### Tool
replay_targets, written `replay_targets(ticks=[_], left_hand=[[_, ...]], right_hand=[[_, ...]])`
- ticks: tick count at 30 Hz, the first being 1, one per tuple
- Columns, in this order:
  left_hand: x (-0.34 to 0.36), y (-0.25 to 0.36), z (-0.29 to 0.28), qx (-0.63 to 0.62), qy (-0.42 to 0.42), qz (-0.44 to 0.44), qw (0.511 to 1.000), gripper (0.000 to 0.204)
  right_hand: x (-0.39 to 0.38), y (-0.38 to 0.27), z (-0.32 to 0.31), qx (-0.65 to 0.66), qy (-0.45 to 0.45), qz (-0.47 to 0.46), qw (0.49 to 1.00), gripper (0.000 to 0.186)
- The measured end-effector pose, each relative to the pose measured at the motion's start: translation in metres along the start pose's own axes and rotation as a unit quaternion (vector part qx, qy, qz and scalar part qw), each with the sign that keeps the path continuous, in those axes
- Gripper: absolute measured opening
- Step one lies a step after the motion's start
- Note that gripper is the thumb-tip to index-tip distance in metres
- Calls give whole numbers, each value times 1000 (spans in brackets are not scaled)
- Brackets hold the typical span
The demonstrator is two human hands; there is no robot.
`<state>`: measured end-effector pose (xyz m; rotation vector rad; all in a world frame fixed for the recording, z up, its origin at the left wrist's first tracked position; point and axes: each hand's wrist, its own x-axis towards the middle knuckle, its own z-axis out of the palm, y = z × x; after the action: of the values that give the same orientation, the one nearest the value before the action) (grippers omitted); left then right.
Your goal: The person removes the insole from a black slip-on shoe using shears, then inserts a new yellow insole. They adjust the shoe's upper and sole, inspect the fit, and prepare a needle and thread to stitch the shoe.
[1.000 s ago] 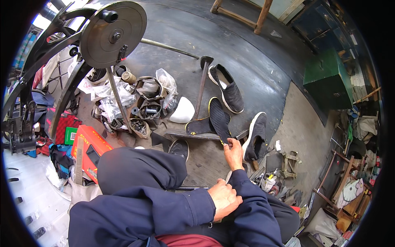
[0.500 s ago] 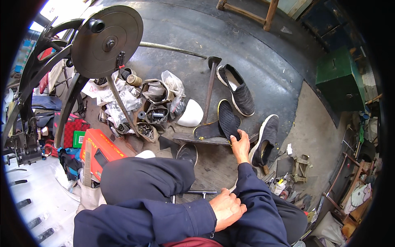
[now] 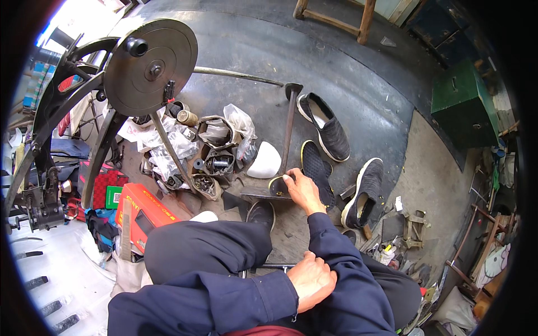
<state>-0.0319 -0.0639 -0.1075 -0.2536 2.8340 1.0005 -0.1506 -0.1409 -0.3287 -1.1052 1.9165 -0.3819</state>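
My right hand (image 3: pixel 304 193) reaches forward, its thumb and fingers closed on a black shoe insole (image 3: pixel 276 185) with a yellow edge, much of which the hand covers. Just right of it lies a second black insole (image 3: pixel 312 159), textured and yellow-edged, over the wooden board. My left hand (image 3: pixel 314 281) is curled in my lap against my right sleeve; whatever its fingers hold, if anything, is hidden. Two dark grey slip-on shoes with white soles rest beyond and to the right, the far shoe (image 3: pixel 326 127) and the near shoe (image 3: pixel 365 190).
A black cast-iron machine with a large wheel (image 3: pixel 151 67) stands at the left. Pouches of small hardware (image 3: pixel 216 162) sit below it, beside a white rounded piece (image 3: pixel 265 161) and a metal post (image 3: pixel 290 129). An orange box (image 3: pixel 143 215) is by my knee. Scraps and a metal frame (image 3: pixel 415 229) lie at right.
My right hand has moved left from the upper insole to the lower one. The upper insole now lies lower and further right. My left hand stays curled in my lap.
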Motion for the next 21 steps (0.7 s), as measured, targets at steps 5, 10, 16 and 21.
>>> replay_targets(ticks=[5,10,16,21], left_hand=[[2,3,0,-38,-10,27,999,15],[1,14,5,-66,-38,47,996,16],[-1,11,14,-108,-36,80,990,15],[5,11,19,-160,71,72,982,21]], right_hand=[[-2,15,-10,90,74,-13,993,36],[-15,45,-1,114,103,-30,988,23],[-24,53,-1,345,130,38,929,11],[-49,33,-50,441,12,24,897,19]])
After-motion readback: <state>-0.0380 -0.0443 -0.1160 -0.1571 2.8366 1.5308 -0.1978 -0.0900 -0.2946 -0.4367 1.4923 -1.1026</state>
